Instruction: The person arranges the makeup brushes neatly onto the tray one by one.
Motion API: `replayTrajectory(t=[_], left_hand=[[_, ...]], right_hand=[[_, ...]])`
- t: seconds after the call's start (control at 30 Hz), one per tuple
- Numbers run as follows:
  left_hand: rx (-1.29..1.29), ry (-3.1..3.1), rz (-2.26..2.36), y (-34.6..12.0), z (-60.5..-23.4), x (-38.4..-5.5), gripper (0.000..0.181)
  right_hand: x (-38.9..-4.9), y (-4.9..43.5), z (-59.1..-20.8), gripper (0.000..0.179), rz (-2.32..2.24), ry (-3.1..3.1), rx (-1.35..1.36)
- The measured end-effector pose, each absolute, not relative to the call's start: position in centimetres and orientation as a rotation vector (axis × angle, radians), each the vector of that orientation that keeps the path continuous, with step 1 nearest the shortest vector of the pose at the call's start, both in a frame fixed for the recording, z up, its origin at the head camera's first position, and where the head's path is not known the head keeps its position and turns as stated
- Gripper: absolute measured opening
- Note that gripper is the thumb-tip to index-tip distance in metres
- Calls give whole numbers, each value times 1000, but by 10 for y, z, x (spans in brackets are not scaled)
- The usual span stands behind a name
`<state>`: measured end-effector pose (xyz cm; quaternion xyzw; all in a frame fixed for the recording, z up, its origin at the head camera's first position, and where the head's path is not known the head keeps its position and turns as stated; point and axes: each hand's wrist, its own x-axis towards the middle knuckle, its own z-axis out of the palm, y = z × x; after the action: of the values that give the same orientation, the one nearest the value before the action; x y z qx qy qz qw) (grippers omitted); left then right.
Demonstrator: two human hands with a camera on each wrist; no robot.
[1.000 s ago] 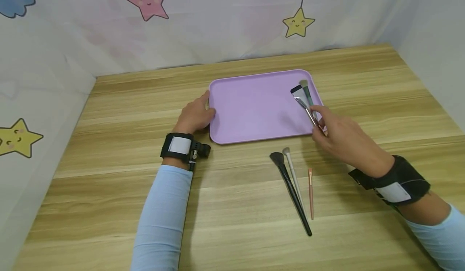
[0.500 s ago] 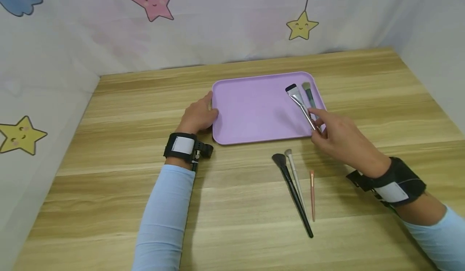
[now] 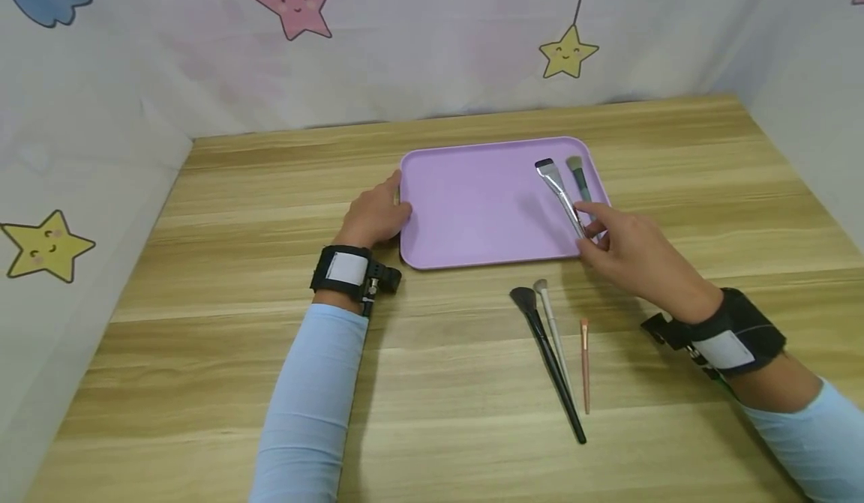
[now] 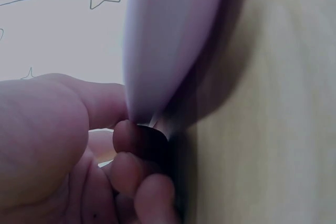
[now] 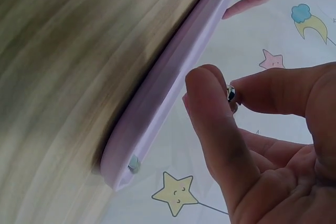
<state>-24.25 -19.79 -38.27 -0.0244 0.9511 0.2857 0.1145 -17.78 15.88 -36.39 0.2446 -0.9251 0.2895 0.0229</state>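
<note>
I have the head view first: a wood-grain table [image 3: 223, 263] spreads below a white backdrop [image 3: 405, 61] printed with a pink star [image 3: 293, 1] and yellow stars. The left hand [image 3: 374, 213] holds the near-left side of the purple tray [image 3: 472, 211]. My right hand [image 3: 631, 252] pinches the handle of a silver brush [image 3: 560, 192] between thumb and fingers, its dark-tipped head pointing away over the tray's right part. Just right of it, a green brush [image 3: 580, 178] lies in the tray, partly behind the fingers. Nearer me, a black brush [image 3: 553, 368] and a white brush [image 3: 553, 330] lie close alongside, with a pink brush [image 3: 585, 368] to their right. Each black wrist strap bears a white patch [image 3: 347, 268]; I can't tell whether anything is printed there.

From the left wrist, I see the tray's rim close up, thumb against it and fingers curled beneath, with the tabletop blurred beside them.

From the right wrist, the silver brush shows almost end-on, a small shiny piece squeezed between thumb and fingertips near the tray's edge. The left hand is at the tray's far end.
</note>
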Motion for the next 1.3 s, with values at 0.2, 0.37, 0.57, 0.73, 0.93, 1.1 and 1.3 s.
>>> replayTrajectory(t=[0.2,0.37,0.57,0.73,0.93,1.1,1.3], left_hand=[[-67,2799,818,-198,-384,-244,70],[-66,2800,820,-198,-384,-244,70],[-63,2806,821,-198,-384,-242,70],[-57,2807,819,-199,-383,-242,70],[-56,2795,824,-199,-384,-242,70],[-55,2803,813,-199,-383,-243,70],[-58,2804,802,-198,-384,-243,71]], right_hand=[[-179,159,-363,41,904,-2917,710],[-180,159,-363,35,894,-2922,671],[-184,157,-365,29,872,-2875,658],[-190,154,-366,27,815,-2886,646],[-196,147,-370,31,782,-2936,647],[-200,144,-372,32,754,-2964,617],[-201,144,-371,40,662,-3037,637]])
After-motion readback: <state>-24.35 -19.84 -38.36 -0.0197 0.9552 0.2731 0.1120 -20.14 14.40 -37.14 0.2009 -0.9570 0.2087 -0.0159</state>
